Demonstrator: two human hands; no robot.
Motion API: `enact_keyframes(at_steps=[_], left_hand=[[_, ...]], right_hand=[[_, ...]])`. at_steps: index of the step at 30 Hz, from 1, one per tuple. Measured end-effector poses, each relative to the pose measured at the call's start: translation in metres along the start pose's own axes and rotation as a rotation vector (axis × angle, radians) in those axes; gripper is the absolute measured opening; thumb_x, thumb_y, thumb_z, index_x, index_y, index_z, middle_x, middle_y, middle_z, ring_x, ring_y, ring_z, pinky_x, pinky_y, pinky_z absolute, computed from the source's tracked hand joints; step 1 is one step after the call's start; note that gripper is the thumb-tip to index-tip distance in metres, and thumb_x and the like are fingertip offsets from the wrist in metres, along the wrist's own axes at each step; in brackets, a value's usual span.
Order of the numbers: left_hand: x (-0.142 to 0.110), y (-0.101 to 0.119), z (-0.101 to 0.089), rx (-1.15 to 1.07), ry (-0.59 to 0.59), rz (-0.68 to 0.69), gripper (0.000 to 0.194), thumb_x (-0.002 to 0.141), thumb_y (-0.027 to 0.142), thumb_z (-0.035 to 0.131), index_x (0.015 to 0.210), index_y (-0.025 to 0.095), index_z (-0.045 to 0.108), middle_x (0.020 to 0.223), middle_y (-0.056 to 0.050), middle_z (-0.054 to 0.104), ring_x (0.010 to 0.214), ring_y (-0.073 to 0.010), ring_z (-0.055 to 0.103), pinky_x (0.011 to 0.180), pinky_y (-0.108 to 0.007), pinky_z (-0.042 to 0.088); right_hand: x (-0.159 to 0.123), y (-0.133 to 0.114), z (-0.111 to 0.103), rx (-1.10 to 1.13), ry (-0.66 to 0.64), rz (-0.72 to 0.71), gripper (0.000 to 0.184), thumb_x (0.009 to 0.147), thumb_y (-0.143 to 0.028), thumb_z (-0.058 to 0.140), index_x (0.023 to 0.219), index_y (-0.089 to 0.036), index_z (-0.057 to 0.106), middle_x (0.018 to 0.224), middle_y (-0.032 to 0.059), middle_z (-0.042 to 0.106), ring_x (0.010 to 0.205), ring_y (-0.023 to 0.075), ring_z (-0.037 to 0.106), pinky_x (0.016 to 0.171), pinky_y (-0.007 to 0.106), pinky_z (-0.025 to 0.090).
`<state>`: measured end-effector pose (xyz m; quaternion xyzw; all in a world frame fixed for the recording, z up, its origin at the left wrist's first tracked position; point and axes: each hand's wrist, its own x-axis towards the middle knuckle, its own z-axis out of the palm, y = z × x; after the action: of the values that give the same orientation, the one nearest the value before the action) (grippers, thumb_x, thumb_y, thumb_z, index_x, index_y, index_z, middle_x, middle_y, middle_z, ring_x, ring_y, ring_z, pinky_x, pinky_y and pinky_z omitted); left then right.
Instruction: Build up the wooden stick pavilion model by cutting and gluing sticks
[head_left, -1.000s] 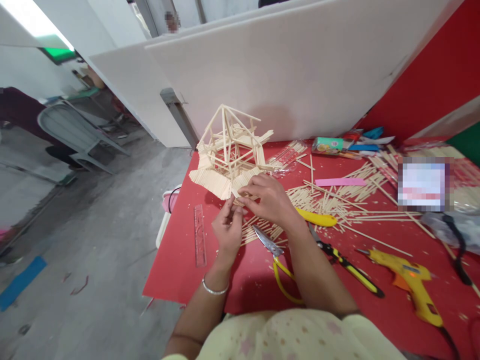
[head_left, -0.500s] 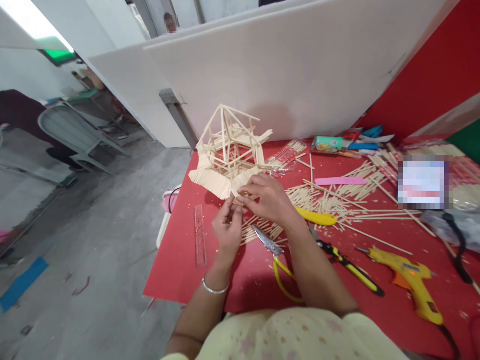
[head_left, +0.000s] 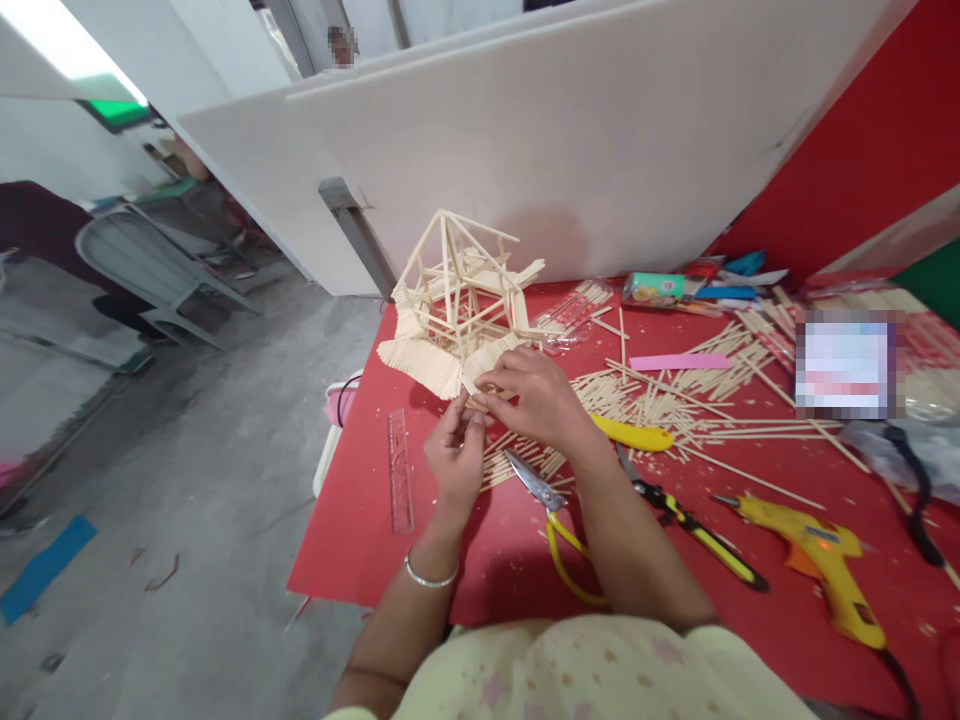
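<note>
A pale wooden-stick model (head_left: 446, 300) with a peaked open frame and slatted, flaring roof panels stands at the table's back left. At its near edge, my left hand (head_left: 457, 455) is closed, thumb and fingertips pinching the end of a short wooden stick (head_left: 487, 398). My right hand (head_left: 547, 400) closes on the same stick from the right, its fingers bent over the panel's edge and partly hiding the stick. Scissors (head_left: 551, 500) with yellow handles lie below my right hand. Left of my left hand is a clear ruler (head_left: 400, 470).
Loose sticks (head_left: 637, 400) spread across the red table (head_left: 345, 520). To the right lie a yellow-handled cutter (head_left: 637, 433), black-and-yellow pliers (head_left: 705, 535), a yellow glue gun (head_left: 817, 545) with a cord, and a pink strip (head_left: 679, 362). A white panel (head_left: 525, 150) rises behind.
</note>
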<state>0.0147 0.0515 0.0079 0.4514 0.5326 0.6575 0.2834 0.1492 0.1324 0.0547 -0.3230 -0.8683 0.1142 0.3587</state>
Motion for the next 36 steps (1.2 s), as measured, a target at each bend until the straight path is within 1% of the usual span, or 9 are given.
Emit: enact_keyframes(at_steps=[11,18,24,28,36], left_hand=[[0.0004,-0.0003,0.0004,0.006,0.006,0.012,0.036,0.088,0.030,0.065,0.122,0.018,0.070,0.075,-0.001,0.069,0.064,-0.0100,0.061,0.064,-0.023,0.050],[0.0001,0.0000,0.0007,0.003,0.009,0.004,0.037,0.088,0.028,0.065,0.123,0.017,0.070,0.075,-0.001,0.069,0.062,-0.0095,0.060,0.063,-0.023,0.050],[-0.0002,-0.0055,0.0000,0.013,0.017,-0.005,0.038,0.088,0.027,0.064,0.123,0.017,0.069,0.079,-0.002,0.070,0.067,-0.0115,0.063,0.068,-0.025,0.052],[-0.0002,-0.0049,0.0002,-0.009,0.028,-0.010,0.037,0.087,0.027,0.065,0.122,0.015,0.070,0.078,-0.002,0.069,0.067,-0.0117,0.063,0.069,-0.025,0.052],[-0.0002,-0.0053,0.0004,-0.017,0.035,-0.027,0.038,0.086,0.031,0.067,0.121,0.016,0.070,0.082,-0.003,0.071,0.071,-0.0124,0.064,0.070,-0.025,0.052]], right_hand=[[0.0003,0.0002,0.0005,-0.022,0.002,-0.008,0.013,0.092,-0.029,0.062,0.095,-0.023,0.073,0.085,0.0036,0.061,0.087,0.0192,0.054,0.082,0.035,0.040],[-0.0007,-0.0028,-0.0010,0.014,0.020,-0.014,0.022,0.092,-0.031,0.063,0.112,-0.023,0.069,0.092,0.0049,0.064,0.091,0.0207,0.055,0.085,0.036,0.042],[-0.0004,-0.0053,0.0000,0.015,0.002,-0.035,0.023,0.094,-0.029,0.060,0.113,-0.025,0.072,0.089,0.0044,0.062,0.089,0.0201,0.054,0.082,0.036,0.042],[0.0011,-0.0063,0.0006,0.023,0.007,-0.046,0.023,0.093,-0.028,0.060,0.113,-0.024,0.072,0.088,0.0046,0.062,0.088,0.0199,0.055,0.081,0.036,0.043],[0.0008,-0.0062,0.0012,0.010,0.014,-0.048,0.023,0.092,-0.027,0.062,0.112,-0.023,0.073,0.087,0.0043,0.062,0.088,0.0199,0.055,0.080,0.036,0.044]])
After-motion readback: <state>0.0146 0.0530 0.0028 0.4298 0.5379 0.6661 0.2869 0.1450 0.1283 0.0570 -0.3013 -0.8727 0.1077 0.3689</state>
